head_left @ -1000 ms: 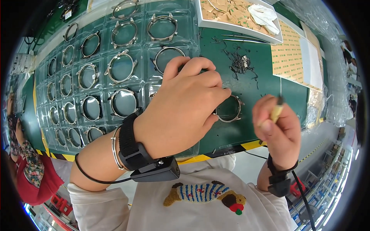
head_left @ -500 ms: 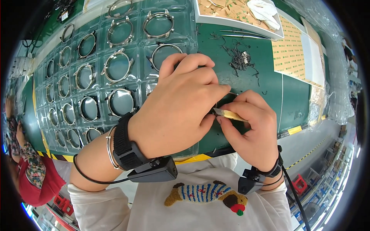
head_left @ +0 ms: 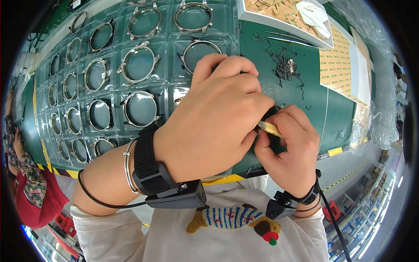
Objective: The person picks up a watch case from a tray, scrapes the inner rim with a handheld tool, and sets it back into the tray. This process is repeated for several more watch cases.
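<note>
My left hand (head_left: 218, 115) arches over the near right edge of the tray, its fingers curled and closed. Beneath them sits what looks like a watch case, and only a thin dark curved edge (head_left: 276, 107) of it shows between my hands. Close against it, my right hand (head_left: 290, 146) pinches a small blade with a yellow grip (head_left: 271, 129) between thumb and fingers. The grey tip of the blade points left, at the held part. How the left fingertips grip is mostly hidden by the back of that hand.
A clear plastic tray (head_left: 114, 87) holds rows of round metal watch cases (head_left: 142, 109) on the left. Dark thread-like scraps (head_left: 286, 67) and tweezers (head_left: 292, 38) lie on the green mat. A white box (head_left: 286, 26) of paper scraps and printed yellow sheets (head_left: 335, 65) stand beyond.
Both hands appear slightly farther right, still close together around the held part. The tray and mat have shifted within the view. The blade stays in my right hand.
</note>
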The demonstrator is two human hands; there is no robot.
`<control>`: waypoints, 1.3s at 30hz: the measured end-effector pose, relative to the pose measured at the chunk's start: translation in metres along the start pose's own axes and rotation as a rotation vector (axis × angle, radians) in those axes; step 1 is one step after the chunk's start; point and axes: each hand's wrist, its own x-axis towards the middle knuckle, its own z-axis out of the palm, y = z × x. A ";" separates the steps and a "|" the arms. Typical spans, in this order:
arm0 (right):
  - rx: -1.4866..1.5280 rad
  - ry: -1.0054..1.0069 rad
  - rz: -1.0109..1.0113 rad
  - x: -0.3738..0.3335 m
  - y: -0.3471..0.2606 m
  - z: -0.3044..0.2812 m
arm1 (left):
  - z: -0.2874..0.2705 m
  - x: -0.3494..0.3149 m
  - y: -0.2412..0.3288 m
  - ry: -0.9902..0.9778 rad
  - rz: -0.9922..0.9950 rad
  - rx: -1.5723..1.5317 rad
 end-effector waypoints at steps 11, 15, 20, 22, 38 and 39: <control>0.223 -0.123 0.198 0.007 0.002 -0.019 | 0.000 0.000 -0.002 -0.013 -0.001 0.030; 0.613 0.203 0.359 0.012 0.017 -0.028 | -0.003 0.002 0.001 -0.044 -0.004 0.001; 0.090 0.284 0.108 0.058 0.053 -0.029 | -0.004 0.003 0.003 -0.072 0.006 0.013; -0.076 0.310 -0.039 0.063 0.057 -0.018 | -0.005 0.001 0.004 -0.074 -0.001 0.031; -0.129 0.313 -0.093 0.028 0.066 -0.036 | -0.005 0.000 0.004 -0.072 -0.008 0.055; -0.143 0.256 -0.027 0.023 0.064 -0.041 | -0.004 0.001 0.004 -0.070 0.003 0.058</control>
